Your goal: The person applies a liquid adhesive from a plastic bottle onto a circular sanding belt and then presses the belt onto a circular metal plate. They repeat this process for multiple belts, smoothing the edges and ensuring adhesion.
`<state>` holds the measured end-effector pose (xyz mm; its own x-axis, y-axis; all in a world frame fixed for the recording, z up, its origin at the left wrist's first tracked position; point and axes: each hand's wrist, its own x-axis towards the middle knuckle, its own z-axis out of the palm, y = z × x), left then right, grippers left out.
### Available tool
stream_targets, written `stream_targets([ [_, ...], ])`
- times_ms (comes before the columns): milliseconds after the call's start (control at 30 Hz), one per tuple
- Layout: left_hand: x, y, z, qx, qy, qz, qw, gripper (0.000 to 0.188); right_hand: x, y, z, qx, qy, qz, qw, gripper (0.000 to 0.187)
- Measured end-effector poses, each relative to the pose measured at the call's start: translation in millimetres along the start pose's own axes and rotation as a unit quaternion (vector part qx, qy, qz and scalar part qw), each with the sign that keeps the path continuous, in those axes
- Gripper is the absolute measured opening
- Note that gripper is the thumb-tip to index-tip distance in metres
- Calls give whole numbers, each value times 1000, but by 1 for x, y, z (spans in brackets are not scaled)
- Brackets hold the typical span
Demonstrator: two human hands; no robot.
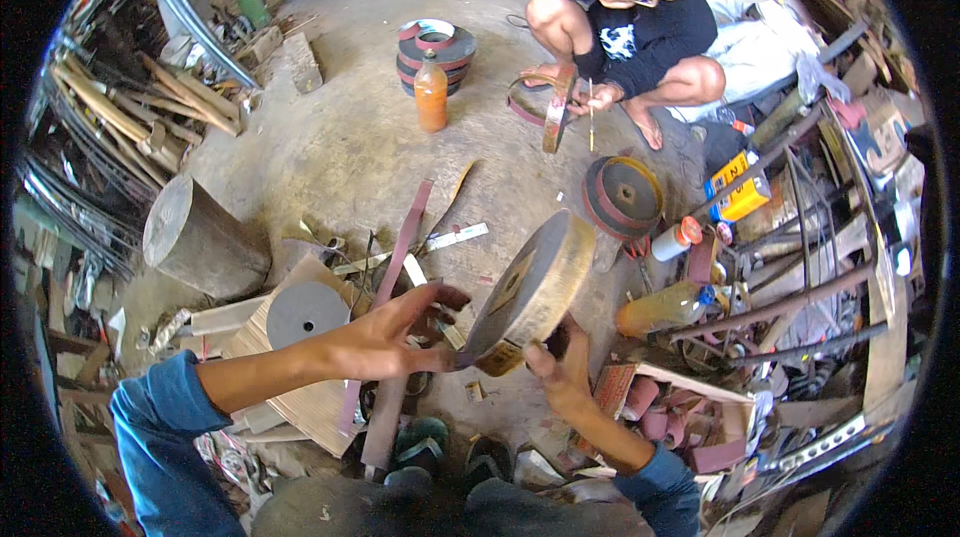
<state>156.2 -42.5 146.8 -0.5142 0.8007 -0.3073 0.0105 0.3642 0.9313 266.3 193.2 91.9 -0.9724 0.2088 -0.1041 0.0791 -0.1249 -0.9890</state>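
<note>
A thick round wheel (pixel 545 282) with a dark grey face, a square centre hole and a worn yellowish rim is tilted on edge in front of me. My right hand (pixel 562 369) grips its lower rim, the thumb on the near side. My left hand (pixel 405 337) is at the wheel's lower left, fingers spread and slightly blurred; whether its fingertips touch the rim, I cannot tell. Below that hand, long reddish-brown abrasive strips (pixel 408 237) slant across the floor. A flat grey disc (pixel 306 315) with a small centre hole lies on cardboard beside my left forearm.
Ahead are stacked wheels (pixel 455 62) and a bottle of orange liquid (pixel 431 97). A person (pixel 640 37) squats at the far right, holding a belt-like ring (pixel 555 112). Another wheel (pixel 625 195), a yellow-blue can (pixel 738 187) and a red-scrap box (pixel 690 412) stand right; a log (pixel 200 237) left.
</note>
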Motion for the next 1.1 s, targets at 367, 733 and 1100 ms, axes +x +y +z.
stream_targets([
  [367,31,33,4,14,-52,37,998,102,-6,-21,-6,-46,-96,22,994,91],
  [733,27,41,11,5,-1,86,996,131,4,-51,-17,-187,-185,38,964,109],
  [1100,2,-30,8,306,241,305,869,133,-7,153,-67,-167,48,144,974,20],
])
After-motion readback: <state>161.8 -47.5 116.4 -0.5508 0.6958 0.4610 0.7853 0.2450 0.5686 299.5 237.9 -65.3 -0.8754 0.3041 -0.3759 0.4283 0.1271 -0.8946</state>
